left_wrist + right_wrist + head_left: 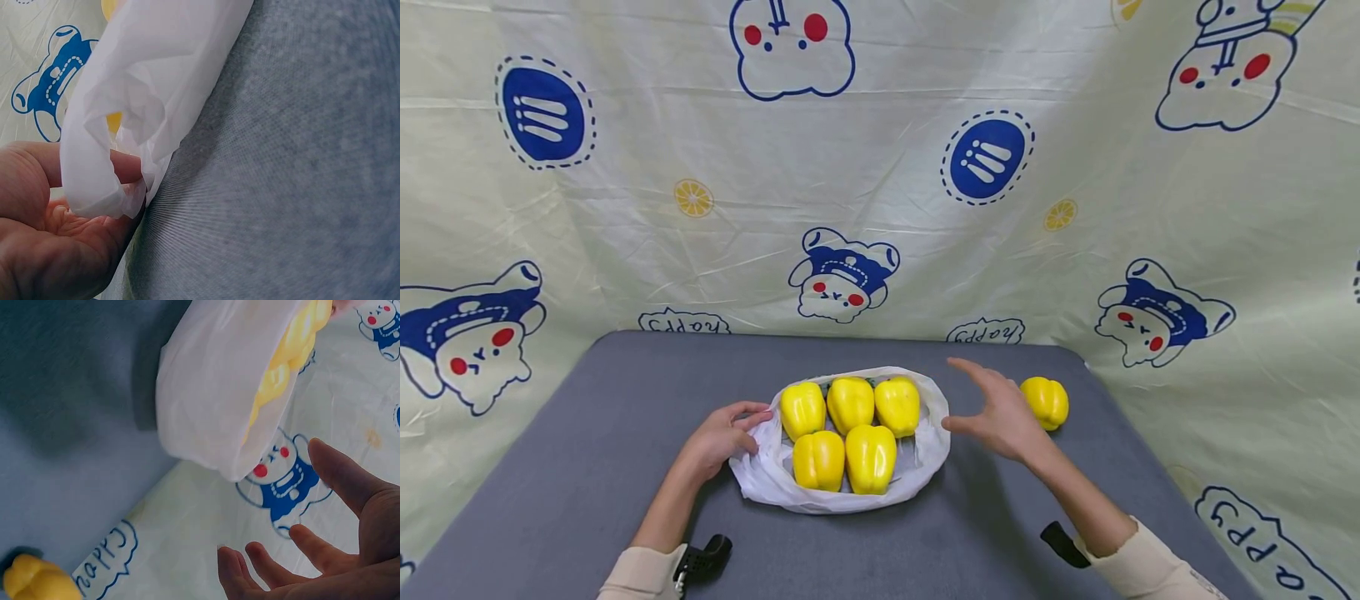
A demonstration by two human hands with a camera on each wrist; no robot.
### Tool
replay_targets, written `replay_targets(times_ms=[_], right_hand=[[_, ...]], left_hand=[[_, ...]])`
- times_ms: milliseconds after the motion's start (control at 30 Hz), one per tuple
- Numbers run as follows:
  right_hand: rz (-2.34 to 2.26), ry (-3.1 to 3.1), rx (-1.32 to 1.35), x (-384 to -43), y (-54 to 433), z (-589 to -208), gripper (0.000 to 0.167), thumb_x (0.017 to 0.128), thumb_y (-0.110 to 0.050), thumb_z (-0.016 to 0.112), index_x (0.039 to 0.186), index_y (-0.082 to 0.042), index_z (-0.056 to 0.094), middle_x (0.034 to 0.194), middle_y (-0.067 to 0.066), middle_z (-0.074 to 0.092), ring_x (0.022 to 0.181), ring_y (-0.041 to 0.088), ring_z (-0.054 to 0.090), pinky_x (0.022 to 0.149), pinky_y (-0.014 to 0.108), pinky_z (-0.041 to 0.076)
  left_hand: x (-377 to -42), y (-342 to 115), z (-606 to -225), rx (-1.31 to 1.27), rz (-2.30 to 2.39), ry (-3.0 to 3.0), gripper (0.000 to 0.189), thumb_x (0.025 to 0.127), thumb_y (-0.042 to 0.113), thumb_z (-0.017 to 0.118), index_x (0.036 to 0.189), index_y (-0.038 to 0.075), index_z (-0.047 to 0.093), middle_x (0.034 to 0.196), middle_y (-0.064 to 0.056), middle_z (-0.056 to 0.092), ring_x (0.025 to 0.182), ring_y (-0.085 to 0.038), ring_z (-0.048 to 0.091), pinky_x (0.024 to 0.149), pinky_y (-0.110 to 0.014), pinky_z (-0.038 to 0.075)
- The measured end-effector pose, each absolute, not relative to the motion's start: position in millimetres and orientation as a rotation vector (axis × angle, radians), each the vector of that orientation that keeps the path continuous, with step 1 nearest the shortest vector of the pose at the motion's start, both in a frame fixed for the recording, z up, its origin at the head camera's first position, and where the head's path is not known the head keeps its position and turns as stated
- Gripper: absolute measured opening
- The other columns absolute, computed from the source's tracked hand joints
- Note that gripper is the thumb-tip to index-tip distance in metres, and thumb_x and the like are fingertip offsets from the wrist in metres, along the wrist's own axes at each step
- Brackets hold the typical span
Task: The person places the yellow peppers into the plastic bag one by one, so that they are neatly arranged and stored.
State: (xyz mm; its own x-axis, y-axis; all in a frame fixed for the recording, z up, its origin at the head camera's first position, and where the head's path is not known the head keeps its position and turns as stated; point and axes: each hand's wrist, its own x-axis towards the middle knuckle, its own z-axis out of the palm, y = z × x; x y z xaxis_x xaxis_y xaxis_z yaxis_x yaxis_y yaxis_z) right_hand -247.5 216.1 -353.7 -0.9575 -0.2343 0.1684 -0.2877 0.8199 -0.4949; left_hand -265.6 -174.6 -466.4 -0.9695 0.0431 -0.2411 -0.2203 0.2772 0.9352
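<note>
A white plastic bag [762, 483] lies on the table with its mouth spread wide. Inside it, several yellow bell peppers [871, 460] sit in two rows. The left hand [718, 437] grips the bag's left edge; in the left wrist view its fingers [37, 159] curl round a loop of the plastic. Over the table to the right of the bag, the right hand [1000, 414] is held with fingers and thumb spread and nothing between them. One more yellow bell pepper [1045, 403] lies just beyond that hand, partly hidden by it.
The grey table [655, 375] runs back to a pale curtain [910, 275] printed with blue cartoon figures. Black straps [703, 560] show at both wrists, at the ends of beige sleeves.
</note>
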Motion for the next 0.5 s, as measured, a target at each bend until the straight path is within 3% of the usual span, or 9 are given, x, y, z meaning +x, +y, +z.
replay_targets(times_ms=[233,500], right_hand=[[0.755,-2.874,0.323,-250.5,235.8,-356.2,0.085,0.081,-0.025,0.083,0.155,-0.013,0.041,0.156,0.021,0.043,0.140,0.049,0.038,0.104,0.069,0.037],[0.744,-2.888,0.168,-255.6,259.9,-357.6,0.090,0.082,-0.034,0.081,0.157,-0.014,0.036,0.156,0.031,0.037,0.140,0.055,0.031,0.106,0.072,0.029]], left_hand=[[-265.3,-174.0,-466.4,-0.162,1.770,2.325,0.067,0.074,-0.016,0.061,0.139,-0.002,0.054,0.142,-0.020,0.060,0.145,-0.041,0.042,0.110,-0.053,0.042],[-264.4,-173.9,-466.4,-0.173,1.770,2.324,0.067,0.074,-0.016,0.060,0.139,-0.002,0.054,0.142,-0.021,0.060,0.146,-0.042,0.040,0.110,-0.053,0.041]])
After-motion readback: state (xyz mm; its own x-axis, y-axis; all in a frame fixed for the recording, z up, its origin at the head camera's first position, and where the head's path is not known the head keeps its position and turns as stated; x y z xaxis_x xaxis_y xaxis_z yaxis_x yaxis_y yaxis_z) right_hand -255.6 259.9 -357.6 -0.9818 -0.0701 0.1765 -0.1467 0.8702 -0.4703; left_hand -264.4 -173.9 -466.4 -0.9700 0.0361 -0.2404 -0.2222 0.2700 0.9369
